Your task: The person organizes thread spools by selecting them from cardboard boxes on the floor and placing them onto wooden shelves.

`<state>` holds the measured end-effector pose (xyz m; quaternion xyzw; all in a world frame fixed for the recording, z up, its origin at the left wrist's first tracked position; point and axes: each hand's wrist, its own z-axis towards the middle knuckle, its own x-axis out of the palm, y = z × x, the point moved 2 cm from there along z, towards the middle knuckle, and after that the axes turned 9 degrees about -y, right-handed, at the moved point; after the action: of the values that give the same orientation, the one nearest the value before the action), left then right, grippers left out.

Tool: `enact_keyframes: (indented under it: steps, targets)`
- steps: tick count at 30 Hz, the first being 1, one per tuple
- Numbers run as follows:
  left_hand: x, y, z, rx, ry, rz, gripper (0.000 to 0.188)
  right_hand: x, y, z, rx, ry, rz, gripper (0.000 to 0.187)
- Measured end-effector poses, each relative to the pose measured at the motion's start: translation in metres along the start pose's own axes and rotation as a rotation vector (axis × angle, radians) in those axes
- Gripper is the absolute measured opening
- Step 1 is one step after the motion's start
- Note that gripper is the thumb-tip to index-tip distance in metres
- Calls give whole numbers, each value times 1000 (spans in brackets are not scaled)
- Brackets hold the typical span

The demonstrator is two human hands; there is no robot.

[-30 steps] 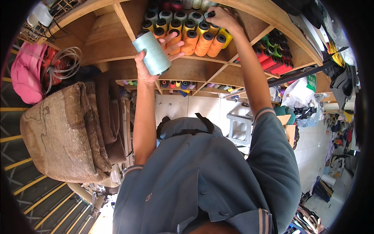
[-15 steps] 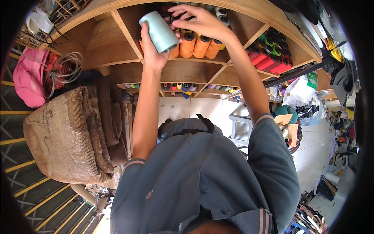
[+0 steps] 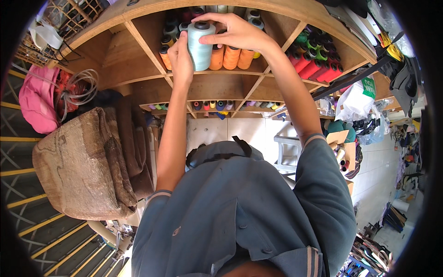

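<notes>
A pale blue spool of thread (image 3: 200, 51) stands upright at the front of a wooden shelf compartment, held between both hands. My left hand (image 3: 182, 60) is closed along its left side, the fingertips partly hidden. From the right, my right hand (image 3: 242, 33) reaches over it, thumb pressed on its side and fingers curled by the dark top. Just right of it is a row of orange thread spools (image 3: 231, 57), and more yellow-orange spools (image 3: 165, 55) stand to the left of my left hand. Behind my hands, further spools are partly hidden.
Red thread spools (image 3: 318, 69) fill the compartment to the right. Wooden dividers (image 3: 144, 44) separate the compartments, and a lower shelf holds small spools (image 3: 213, 105). Folded brown fabric (image 3: 85, 166) hangs at the left; a grey stool (image 3: 287, 150) stands on the floor.
The pale blue spool has gone from tilted to upright and moved slightly right. My right hand, apart from it before, now grips its top and side.
</notes>
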<state>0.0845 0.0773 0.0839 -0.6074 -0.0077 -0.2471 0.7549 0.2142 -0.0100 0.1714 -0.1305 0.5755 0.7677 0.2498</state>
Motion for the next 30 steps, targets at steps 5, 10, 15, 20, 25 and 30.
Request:
enact_keyframes:
  steps: [5,10,15,20,25,30]
  targets:
    - [-2,-18,-4,3,-35,-80,53,-17,-17,10,174,-333,188,34]
    - [-9,-19,-13,141,-129,-98,44,-87,-166,18,593,-414,586,33]
    - [-6,-23,-12,153,-108,-108,42,-102,-180,50,276,-624,159,36]
    - [5,-11,4,52,-40,-334,46,-95,-195,83,60,-705,-366,40]
    - [15,-6,17,-34,23,-333,44,-90,-199,87,34,-538,-601,43]
    - [19,-3,16,120,44,-43,27,-60,-140,64,208,-670,-862,44]
